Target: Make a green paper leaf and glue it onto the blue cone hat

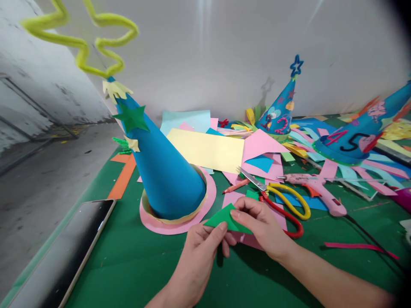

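Note:
A folded piece of green paper (231, 219) is pinched between my two hands above the table's near side. My left hand (205, 246) grips its left part, thumb on top. At its upper right, my right hand (257, 220) holds the same paper between thumb and fingers. Just beyond stands a blue paper cone hat (163, 171) with a pink brim, a green star and a yellow pipe-cleaner shape (112, 40) on its tip. Scissors (272, 196) with yellow and red handles lie partly open behind my right hand.
A pink glue gun (321, 188) with a black cord lies at right. Two decorated blue hats (279, 111) stand farther back among paper scraps. A yellow sheet (208, 149) and an orange marker (236, 186) lie mid-table. A phone (61, 252) rests on the left edge.

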Demonstrator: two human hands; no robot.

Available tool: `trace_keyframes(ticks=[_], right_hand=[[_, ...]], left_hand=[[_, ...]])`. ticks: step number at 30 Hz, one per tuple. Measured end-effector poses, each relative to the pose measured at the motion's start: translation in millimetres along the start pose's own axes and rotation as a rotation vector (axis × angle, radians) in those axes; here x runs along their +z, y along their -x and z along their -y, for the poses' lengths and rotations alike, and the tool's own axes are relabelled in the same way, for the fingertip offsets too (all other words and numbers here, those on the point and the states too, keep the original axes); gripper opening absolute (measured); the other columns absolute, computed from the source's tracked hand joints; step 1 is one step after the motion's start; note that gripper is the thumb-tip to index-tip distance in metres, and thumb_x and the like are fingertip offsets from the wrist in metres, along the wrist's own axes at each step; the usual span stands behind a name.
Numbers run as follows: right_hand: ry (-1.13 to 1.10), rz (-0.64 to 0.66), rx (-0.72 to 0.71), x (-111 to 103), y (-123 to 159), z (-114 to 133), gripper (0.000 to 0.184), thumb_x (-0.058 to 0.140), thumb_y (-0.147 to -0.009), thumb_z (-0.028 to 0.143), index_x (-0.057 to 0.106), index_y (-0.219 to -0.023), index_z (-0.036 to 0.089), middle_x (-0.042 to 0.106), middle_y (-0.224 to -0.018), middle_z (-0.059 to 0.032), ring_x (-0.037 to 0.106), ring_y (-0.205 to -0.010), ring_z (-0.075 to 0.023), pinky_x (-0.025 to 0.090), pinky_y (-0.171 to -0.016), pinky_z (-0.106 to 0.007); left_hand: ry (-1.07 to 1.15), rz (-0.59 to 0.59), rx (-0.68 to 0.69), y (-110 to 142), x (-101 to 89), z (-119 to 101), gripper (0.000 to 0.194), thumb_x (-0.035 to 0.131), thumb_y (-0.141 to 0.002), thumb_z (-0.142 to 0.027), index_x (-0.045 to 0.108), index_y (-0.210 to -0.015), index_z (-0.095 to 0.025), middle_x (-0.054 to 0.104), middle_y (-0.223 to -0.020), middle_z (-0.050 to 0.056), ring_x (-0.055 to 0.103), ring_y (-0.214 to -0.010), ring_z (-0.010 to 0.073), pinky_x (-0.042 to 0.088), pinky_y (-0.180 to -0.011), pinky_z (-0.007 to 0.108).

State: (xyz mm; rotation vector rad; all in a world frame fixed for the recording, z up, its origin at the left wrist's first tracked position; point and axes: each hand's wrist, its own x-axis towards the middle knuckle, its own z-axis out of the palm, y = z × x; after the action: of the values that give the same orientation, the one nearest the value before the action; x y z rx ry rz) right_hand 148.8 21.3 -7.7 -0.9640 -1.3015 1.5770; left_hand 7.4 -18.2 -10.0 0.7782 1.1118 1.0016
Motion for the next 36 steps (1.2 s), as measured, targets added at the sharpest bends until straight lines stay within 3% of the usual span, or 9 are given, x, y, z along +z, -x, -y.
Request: trace_keyframes(ticks=[13, 22, 27, 31, 36], right_hand=[[0.032, 0.005, -0.002, -0.4, -0.8, 0.2, 0.021, 0.055, -0.081, 0.023, 0.044, -0.064, 0.017, 0.036, -0.058, 0.0061, 0.030, -0.055, -0.0083, 0.025, -0.051, -0.023], [0.168, -0.003, -0.038, -2.4, -0.5, 4.9, 0.023, 0.053, -0.081, 0.023, 0.047, -0.060, 0.017, 0.039, -0.054, 0.0055, 0.035, -0.051, -0.0080, 0.028, -0.049, -0.022], [0.249, -0.227, -0.192, -19.7, -8.3, 11.8, 0.016, 0.052, -0.082, 0.028, 0.056, -0.071, 0.018, 0.047, -0.056, 0.0039, 0.038, -0.050, -0.0087, 0.032, -0.047, -0.021], [0.539, -0.379, -0.377, -38.1, -16.7, 10.8, 0.012, 0.051, -0.083, 0.028, 0.058, -0.081, 0.018, 0.057, -0.064, 0.0003, 0.047, -0.053, -0.0111, 0.038, -0.048, -0.023], [1.270, -0.228, -0.545, -45.0, -25.4, 3.4, 0.022, 0.046, -0.085, 0.015, 0.057, -0.104, 0.015, 0.066, -0.095, -0.0079, 0.058, -0.085, -0.0182, 0.047, -0.072, -0.029]], left_hand=[[-0.027, 0.006, 0.022, -1.2, -0.7, -0.5, 0.033, 0.060, -0.077, -0.036, 0.067, -0.054, -0.014, 0.063, -0.059, 0.005, 0.049, -0.057, 0.0120, 0.038, -0.061, 0.025], [-0.030, -0.085, 0.083, -2.2, -1.6, -1.5, 0.030, 0.061, -0.076, -0.035, 0.057, -0.053, -0.015, 0.061, -0.056, 0.002, 0.046, -0.051, 0.0101, 0.036, -0.054, 0.023], [-0.224, -0.142, 0.245, -1.5, -8.9, -3.0, 0.033, 0.052, -0.083, -0.034, 0.049, -0.055, -0.017, 0.053, -0.056, -0.001, 0.047, -0.057, 0.0114, 0.036, -0.057, 0.023], [-0.489, -0.129, 0.337, 5.1, -4.9, -8.5, 0.033, 0.041, -0.087, -0.035, 0.038, -0.058, -0.020, 0.041, -0.056, -0.003, 0.040, -0.055, 0.0121, 0.032, -0.051, 0.024], [-1.079, 0.037, 0.458, 11.5, 5.3, -5.1, 0.032, 0.043, -0.084, -0.024, 0.033, -0.053, -0.019, 0.041, -0.054, -0.001, 0.039, -0.059, 0.0156, 0.029, -0.056, 0.028]])
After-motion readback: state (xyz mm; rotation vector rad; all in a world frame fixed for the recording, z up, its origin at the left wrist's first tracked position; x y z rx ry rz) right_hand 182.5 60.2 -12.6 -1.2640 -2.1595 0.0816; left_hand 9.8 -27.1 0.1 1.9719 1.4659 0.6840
